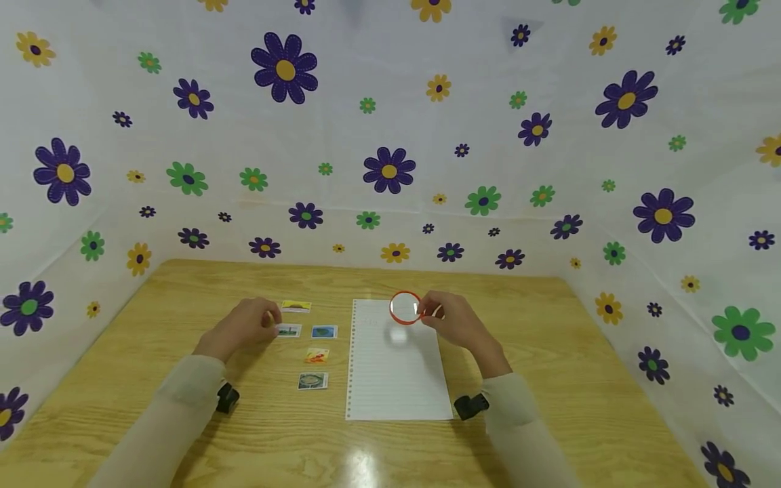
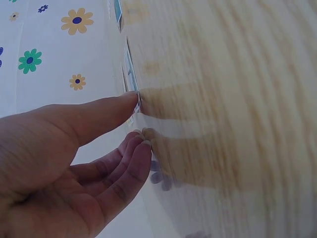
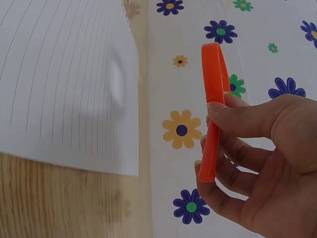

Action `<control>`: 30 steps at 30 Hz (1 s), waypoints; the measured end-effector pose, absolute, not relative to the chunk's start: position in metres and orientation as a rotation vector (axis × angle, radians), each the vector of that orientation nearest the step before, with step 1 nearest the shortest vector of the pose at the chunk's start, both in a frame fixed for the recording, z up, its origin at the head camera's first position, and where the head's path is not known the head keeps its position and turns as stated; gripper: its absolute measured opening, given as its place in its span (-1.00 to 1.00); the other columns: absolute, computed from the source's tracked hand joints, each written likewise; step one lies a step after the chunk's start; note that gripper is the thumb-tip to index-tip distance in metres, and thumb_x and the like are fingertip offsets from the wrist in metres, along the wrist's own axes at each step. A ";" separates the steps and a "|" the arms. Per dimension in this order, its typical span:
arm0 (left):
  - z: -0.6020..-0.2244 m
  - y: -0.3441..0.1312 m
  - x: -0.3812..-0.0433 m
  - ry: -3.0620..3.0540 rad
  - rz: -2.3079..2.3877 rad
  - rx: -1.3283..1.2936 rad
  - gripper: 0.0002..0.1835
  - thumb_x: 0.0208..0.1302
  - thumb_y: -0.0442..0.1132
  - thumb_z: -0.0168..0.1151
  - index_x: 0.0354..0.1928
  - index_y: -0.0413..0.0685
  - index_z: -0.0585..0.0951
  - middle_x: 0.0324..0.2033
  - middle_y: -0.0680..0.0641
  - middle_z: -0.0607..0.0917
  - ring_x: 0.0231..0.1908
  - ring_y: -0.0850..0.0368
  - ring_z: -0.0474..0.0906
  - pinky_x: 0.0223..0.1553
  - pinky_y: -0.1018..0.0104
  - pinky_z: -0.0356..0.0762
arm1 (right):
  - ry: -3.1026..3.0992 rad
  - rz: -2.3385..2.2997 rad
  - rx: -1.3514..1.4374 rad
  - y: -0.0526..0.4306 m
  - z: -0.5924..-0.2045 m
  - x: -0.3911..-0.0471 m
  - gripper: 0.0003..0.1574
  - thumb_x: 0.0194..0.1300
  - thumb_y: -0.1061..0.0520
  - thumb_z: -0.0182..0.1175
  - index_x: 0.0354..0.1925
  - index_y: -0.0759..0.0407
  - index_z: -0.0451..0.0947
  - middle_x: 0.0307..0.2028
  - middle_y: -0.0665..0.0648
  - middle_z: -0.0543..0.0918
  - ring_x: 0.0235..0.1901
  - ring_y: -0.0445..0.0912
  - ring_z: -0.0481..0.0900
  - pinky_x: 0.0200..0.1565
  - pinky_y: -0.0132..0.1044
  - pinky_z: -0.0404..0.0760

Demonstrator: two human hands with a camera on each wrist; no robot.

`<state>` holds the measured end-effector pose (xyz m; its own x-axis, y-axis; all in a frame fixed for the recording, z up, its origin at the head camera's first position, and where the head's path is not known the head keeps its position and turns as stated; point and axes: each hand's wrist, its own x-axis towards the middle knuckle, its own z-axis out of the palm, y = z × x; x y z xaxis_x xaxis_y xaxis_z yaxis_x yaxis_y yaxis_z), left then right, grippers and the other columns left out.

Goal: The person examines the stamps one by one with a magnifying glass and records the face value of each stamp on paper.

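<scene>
My right hand [image 1: 456, 320] holds a magnifying glass with a red rim [image 1: 392, 316], its lens raised over the upper part of a lined sheet of paper [image 1: 399, 379]. In the right wrist view, thumb and fingers pinch its orange-red handle [image 3: 210, 148]. On the left, my left hand [image 1: 244, 324] is low over the table at a small stamp-like picture [image 1: 289, 331] with a pale, white-edged scene. The left wrist view has the thumb tip [image 2: 130, 99] at that picture's edge, while the loosely bent fingers [image 2: 130, 173] stay apart from the thumb.
Around it lie a yellow picture [image 1: 296, 306], a blue one [image 1: 325, 331], a red and yellow one [image 1: 317, 356] and a grey-green one [image 1: 313, 381]. The wooden table [image 1: 549, 420] is enclosed by a white flowered cloth [image 1: 342, 135]. Both wrists wear black devices.
</scene>
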<state>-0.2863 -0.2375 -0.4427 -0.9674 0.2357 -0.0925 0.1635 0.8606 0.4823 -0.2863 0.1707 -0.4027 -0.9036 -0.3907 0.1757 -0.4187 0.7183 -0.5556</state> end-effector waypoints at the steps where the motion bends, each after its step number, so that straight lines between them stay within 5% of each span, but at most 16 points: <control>1: -0.443 -0.237 -0.287 2.888 0.725 0.313 -0.88 0.30 -0.32 0.37 -0.14 -0.14 0.70 -0.24 -0.15 0.67 -0.22 -0.02 0.50 -0.09 0.05 0.54 | -2.873 0.936 0.666 0.175 -0.403 -0.286 -0.88 0.33 0.32 0.35 -0.17 0.17 0.67 -0.26 0.12 0.73 -0.27 -0.09 0.59 -0.15 -0.27 0.61; 30: -0.444 -0.238 -0.285 2.879 0.724 0.266 -0.86 0.33 -0.31 0.36 -0.10 -0.15 0.70 -0.16 -0.19 0.68 -0.17 -0.04 0.51 -0.03 0.01 0.57 | -2.848 0.888 0.463 0.283 -0.414 -0.266 -0.90 0.33 0.35 0.31 -0.17 0.27 0.63 -0.29 0.19 0.70 -0.29 -0.05 0.61 -0.24 -0.32 0.60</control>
